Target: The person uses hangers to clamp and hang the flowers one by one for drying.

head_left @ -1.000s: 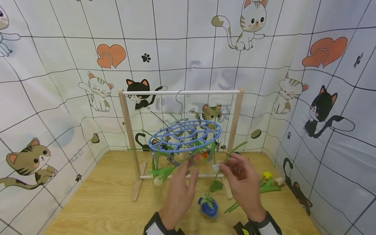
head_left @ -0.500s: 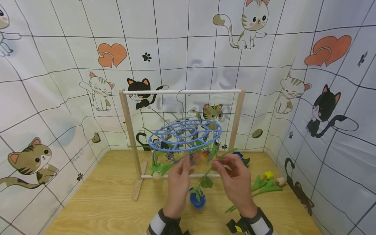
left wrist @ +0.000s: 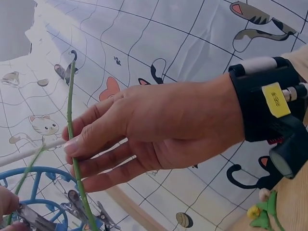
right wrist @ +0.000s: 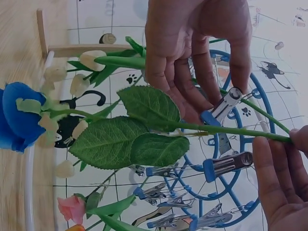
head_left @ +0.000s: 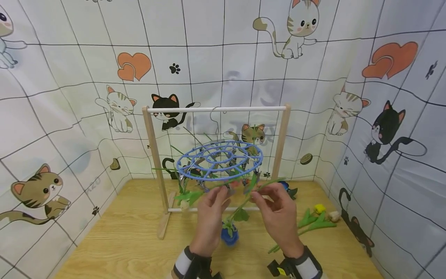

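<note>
My right hand (head_left: 278,223) pinches the green stem of an artificial blue rose (head_left: 230,236) near its cut end. The rose hangs head down, and its leaves (right wrist: 132,139) show in the right wrist view. My left hand (head_left: 209,221) is at the front edge of a round blue clip hanger (head_left: 217,179). In the right wrist view, the left hand's fingers (right wrist: 202,91) pinch a metal clip (right wrist: 224,108) with blue tips, and the stem passes close beside it. The left wrist view shows my right thumb (left wrist: 72,146) pressed on the stem.
The hanger hangs from a wood frame with a white top bar (head_left: 244,109). Other flowers hang from its clips, including a pink one (right wrist: 72,209). Yellow and white tulips (head_left: 318,211) lie on the table at right; another blue flower (head_left: 285,186) lies behind the right hand.
My right hand has moved left with the blue rose, bringing the stem to the hanger's front edge. The left hand's fingers have drawn together at a clip. The hanger has turned slightly.
</note>
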A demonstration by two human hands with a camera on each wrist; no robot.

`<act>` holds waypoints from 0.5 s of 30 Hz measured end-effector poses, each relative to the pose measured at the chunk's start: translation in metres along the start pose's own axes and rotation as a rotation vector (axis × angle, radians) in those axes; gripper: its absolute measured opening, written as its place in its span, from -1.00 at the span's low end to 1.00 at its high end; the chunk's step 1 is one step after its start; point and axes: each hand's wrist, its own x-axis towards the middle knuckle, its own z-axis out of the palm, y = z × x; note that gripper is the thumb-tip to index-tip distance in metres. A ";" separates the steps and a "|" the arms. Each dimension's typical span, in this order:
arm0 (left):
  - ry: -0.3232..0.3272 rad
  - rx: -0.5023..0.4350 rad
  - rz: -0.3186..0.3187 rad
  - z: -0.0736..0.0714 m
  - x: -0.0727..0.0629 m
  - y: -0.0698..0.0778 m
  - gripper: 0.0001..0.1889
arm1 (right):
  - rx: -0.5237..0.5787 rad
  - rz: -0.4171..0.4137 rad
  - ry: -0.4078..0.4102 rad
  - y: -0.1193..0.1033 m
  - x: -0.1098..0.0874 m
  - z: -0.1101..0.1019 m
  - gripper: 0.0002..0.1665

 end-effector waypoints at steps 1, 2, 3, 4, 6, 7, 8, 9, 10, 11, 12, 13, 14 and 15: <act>-0.005 0.005 0.004 -0.001 0.000 0.000 -0.56 | -0.008 0.005 0.004 0.000 0.000 0.000 -0.66; -0.008 0.014 0.007 -0.002 -0.001 0.000 -0.55 | -0.013 0.011 0.003 0.000 0.000 0.000 -0.65; -0.011 0.018 0.010 -0.003 -0.001 -0.001 -0.54 | -0.014 0.017 0.004 0.001 0.001 0.001 -0.64; -0.013 0.023 0.013 -0.003 -0.001 -0.001 -0.54 | -0.011 0.020 0.006 0.001 0.001 0.001 -0.63; -0.018 0.026 0.021 -0.005 -0.001 -0.001 -0.54 | -0.005 0.031 0.007 0.002 0.002 0.003 -0.63; -0.019 0.027 0.024 -0.006 -0.001 -0.001 -0.55 | 0.002 0.035 0.008 0.002 0.003 0.004 -0.63; -0.020 0.031 0.023 -0.006 -0.001 -0.001 -0.56 | 0.009 0.044 0.009 0.002 0.003 0.005 -0.65; -0.024 0.032 0.024 -0.007 -0.001 -0.001 -0.56 | 0.016 0.050 0.013 0.002 0.003 0.005 -0.66; -0.024 0.039 0.025 -0.007 -0.001 0.000 -0.56 | 0.026 0.052 0.015 0.002 0.004 0.006 -0.67; -0.023 0.045 0.026 -0.008 -0.001 -0.001 -0.55 | 0.034 0.062 0.017 0.002 0.004 0.007 -0.69; -0.023 0.051 0.023 -0.008 -0.001 0.000 -0.54 | 0.043 0.071 0.019 0.002 0.004 0.008 -0.70; -0.019 0.060 0.020 -0.009 -0.001 0.000 -0.54 | 0.053 0.080 0.020 0.001 0.005 0.008 -0.71; -0.017 0.062 0.017 -0.010 -0.001 0.000 -0.54 | 0.060 0.090 0.019 0.001 0.005 0.009 -0.72; -0.017 0.068 0.015 -0.010 0.000 0.000 -0.54 | 0.070 0.095 0.019 0.001 0.005 0.009 -0.73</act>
